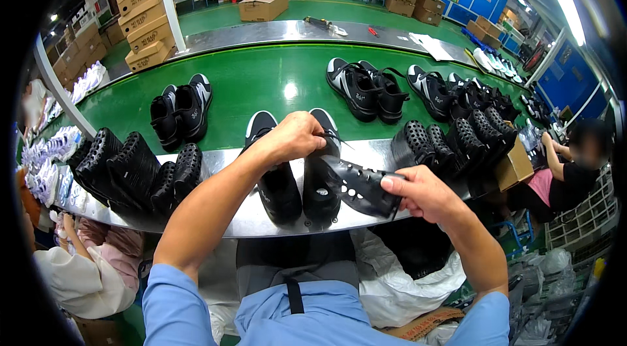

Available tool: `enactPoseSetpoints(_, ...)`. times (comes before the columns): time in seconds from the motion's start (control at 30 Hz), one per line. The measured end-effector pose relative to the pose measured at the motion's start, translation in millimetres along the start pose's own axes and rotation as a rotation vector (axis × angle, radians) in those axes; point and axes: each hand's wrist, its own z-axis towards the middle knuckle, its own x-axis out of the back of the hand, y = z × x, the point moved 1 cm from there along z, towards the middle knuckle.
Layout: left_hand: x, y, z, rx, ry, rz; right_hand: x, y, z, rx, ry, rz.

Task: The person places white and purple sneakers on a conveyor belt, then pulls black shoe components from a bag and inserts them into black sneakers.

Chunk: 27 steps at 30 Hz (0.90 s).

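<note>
A pair of black sneakers with grey toes stands before me on the metal ledge, the left shoe [279,194] and the right shoe [320,201] side by side, heels toward me. My left hand [297,135] is closed at the right shoe's lace area, and a thin black lace sticks out past its fingers. What exactly the fingertips pinch is partly hidden. Between thumb and fingers, my right hand [424,194] grips a curved black plastic shoe insert [359,190] with holes in it. The insert's far end reaches over the right shoe's opening.
Stacked black perforated inserts stand on the ledge at left [134,163] and right [467,140]. More black sneakers [181,111] sit on the green belt [261,75]. Cartons [147,22] rise at the far left. Co-workers [562,169] sit on both sides. A white sack [392,280] lies below the ledge.
</note>
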Motion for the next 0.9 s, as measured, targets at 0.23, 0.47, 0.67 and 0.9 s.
enactPoseSetpoints(0.23,14,-4,3,0.019,-0.059,-0.058,-14,-55,8,-0.024,0.148,-0.451)
enactPoseSetpoints(0.47,-6,-11,13,-0.023,-0.176,-0.213,-87,-26,77,0.177,0.369,-1.305)
enactPoseSetpoints(0.67,-56,0,7,-0.122,0.311,-0.029,-60,-25,76,0.275,0.232,-1.071)
enactPoseSetpoints(0.9,-92,27,-4,0.017,0.522,0.188,-52,0,100,0.358,0.432,-0.977)
